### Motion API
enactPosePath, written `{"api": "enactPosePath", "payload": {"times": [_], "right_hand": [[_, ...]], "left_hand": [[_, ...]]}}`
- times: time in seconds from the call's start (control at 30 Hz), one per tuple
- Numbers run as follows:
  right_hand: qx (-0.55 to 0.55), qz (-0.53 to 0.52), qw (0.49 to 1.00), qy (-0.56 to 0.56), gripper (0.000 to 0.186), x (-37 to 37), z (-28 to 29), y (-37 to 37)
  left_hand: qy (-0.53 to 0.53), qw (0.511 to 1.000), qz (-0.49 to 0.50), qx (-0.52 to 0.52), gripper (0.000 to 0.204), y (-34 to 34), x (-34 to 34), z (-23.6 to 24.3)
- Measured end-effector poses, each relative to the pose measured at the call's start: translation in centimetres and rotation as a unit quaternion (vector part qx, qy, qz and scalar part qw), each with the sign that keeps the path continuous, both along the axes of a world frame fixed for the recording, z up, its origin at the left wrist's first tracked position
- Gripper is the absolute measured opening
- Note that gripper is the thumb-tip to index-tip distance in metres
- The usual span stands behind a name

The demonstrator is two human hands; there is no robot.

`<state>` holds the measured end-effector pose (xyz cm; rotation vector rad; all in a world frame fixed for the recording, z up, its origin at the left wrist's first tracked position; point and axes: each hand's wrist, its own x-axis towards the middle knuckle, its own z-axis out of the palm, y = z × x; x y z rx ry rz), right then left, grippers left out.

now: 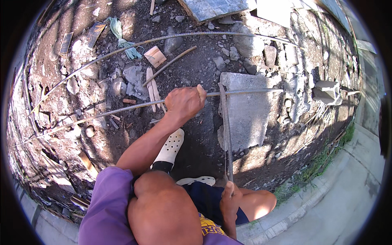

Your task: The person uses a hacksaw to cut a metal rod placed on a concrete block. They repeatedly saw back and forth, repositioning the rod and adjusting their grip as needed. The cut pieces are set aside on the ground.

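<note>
My left hand (184,101) is closed in a fist around a long steel reinforcing bar (255,91). The bar runs from the far left across the ground, and its right end lies over a flat concrete slab (250,118). My right hand (230,201) is closed on the near end of a hacksaw (227,126); its grip is mostly hidden by the fingers. The saw points away from me, its far end meeting the bar at the slab's left edge, just right of my left fist. From this angle I cannot tell whether the blade touches the bar.
A second reinforcing bar (179,36) curves across the ground farther off. Around lie a wooden stick (171,64), wood scraps (155,56), a teal cloth bundle (118,32), stones (249,43) and a hollow concrete piece (326,93). Concrete pavement (347,175) borders the right side.
</note>
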<state>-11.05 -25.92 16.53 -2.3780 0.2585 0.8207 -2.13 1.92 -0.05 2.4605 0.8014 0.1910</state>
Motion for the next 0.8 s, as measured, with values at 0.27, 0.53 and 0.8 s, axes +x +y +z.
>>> {"api": "enactPosePath", "payload": {"times": [0.27, 0.53, 0.8], "right_hand": [[0.053, 0.084, 0.989, -0.111, 0.058, 11.5, -8.7, 10.1], [0.004, -0.043, 0.997, 0.059, 0.053, -0.6, 0.1, -1.3], [0.092, 0.042, 0.991, -0.092, 0.059, 11.8, -9.8, 10.7]], "left_hand": [[-0.014, 1.000, -0.001, 0.026, 0.053, 0.1, 0.2, 1.0], [-0.068, 0.997, 0.006, 0.046, 0.053, -0.3, -0.2, -1.0], [-0.038, 0.999, 0.000, 0.033, 0.052, 0.2, 0.2, 1.0]]}}
